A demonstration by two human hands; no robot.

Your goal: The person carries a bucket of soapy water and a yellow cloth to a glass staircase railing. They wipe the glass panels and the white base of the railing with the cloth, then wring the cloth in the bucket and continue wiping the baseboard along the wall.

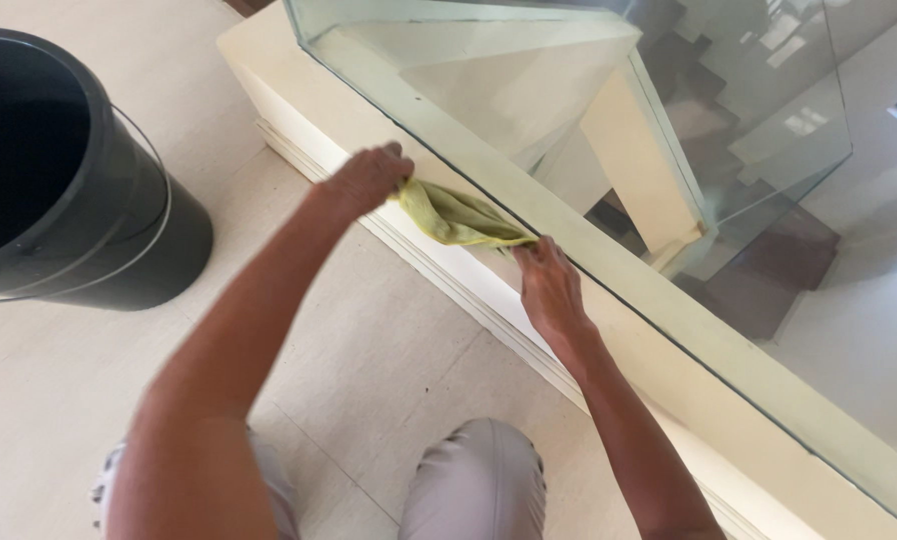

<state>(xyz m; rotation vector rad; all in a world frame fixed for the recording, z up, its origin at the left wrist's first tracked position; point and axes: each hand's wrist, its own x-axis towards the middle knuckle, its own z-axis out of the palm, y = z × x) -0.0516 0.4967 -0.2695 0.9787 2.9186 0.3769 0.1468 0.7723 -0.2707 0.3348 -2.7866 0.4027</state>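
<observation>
A yellow-green cloth (pixel 457 216) is stretched between both my hands against the cream ledge (pixel 659 330) at the foot of a glass panel (pixel 729 110). My left hand (pixel 367 178) grips the cloth's upper left end. My right hand (pixel 549 285) pinches its lower right end, fingers resting on the ledge. Both forearms reach up from the bottom of the head view, and my knees (pixel 474 480) show below.
A large black bucket (pixel 79 190) with a wire handle stands on the pale tiled floor (pixel 369 360) at the left. Beyond the glass, a stairwell drops away with cream steps. The ledge runs diagonally from upper left to lower right.
</observation>
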